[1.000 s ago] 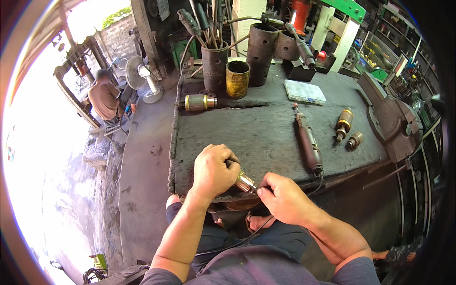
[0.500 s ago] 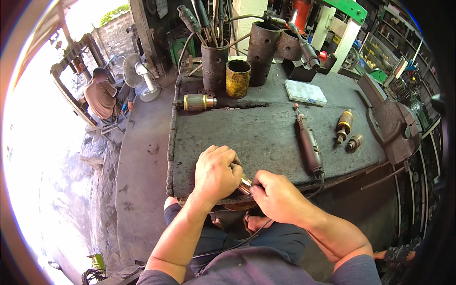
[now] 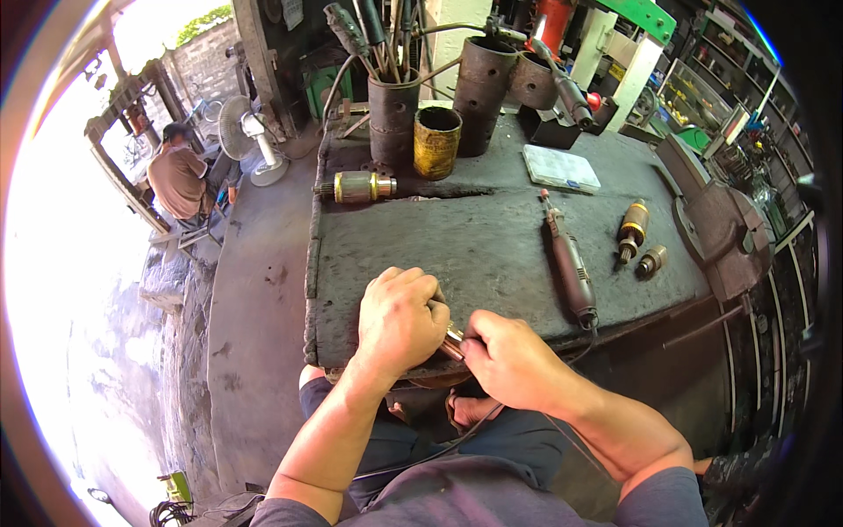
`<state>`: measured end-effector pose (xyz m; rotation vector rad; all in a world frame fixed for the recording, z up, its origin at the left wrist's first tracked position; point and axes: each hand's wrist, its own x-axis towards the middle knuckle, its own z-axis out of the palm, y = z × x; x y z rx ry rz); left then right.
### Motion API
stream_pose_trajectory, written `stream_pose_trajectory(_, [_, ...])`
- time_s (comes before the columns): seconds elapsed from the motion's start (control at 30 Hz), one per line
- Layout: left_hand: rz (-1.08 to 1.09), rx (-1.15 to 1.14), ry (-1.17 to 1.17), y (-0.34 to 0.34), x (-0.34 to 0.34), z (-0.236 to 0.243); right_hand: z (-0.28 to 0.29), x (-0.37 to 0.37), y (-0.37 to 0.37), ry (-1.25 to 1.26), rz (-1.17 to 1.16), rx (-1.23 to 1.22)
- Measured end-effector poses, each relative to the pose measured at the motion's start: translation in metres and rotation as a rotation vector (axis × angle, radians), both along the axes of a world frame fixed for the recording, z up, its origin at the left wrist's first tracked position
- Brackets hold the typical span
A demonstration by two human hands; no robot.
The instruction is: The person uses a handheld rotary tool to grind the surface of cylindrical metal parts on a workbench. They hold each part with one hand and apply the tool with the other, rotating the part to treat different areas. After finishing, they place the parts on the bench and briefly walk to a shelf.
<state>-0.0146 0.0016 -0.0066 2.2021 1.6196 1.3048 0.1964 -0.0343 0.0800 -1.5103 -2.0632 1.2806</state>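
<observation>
While one end of a metal cylinder (image 3: 451, 343) is gripped in the closed left hand (image 3: 400, 316), its other end is pinched by the right hand (image 3: 511, 357) at the workbench's (image 3: 421, 250) near edge, left of a rotary tool (image 3: 570, 265).

Worktop (image 3: 421, 250): matt, scuffed, ragged along left edge. Armature (image 3: 451, 344) at near edge: bright, smooth metal. Rotary tool (image 3: 571, 266) toward right edge: smooth, satin casing. Parts box (image 3: 562, 168) toward far edge: glossy plastic. Yellow can (image 3: 436, 147) near far left corner: worn, grimy paint. Bench vise (image 3: 722, 235), right edge: dull metal.
</observation>
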Motion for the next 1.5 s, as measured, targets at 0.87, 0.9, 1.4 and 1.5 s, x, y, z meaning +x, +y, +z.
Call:
stream_pose_trajectory(0.87, [0.007,-0.046,-0.004,0.002,0.000,-0.002,-0.007,0.000,0.001,0.050,0.046,0.190])
stream_pose_trajectory(0.9, [0.003,-0.023,-0.012,0.003,0.001,-0.002,-0.007,0.002,0.000,-0.018,0.014,0.152])
stream_pose_trajectory(1.4, [0.007,-0.004,0.015,0.001,0.000,0.001,-0.008,0.004,-0.003,-0.104,0.017,0.150])
stream_pose_trajectory(1.5, [0.010,-0.019,-0.001,0.002,0.000,0.000,-0.008,0.001,-0.003,0.079,0.051,0.226])
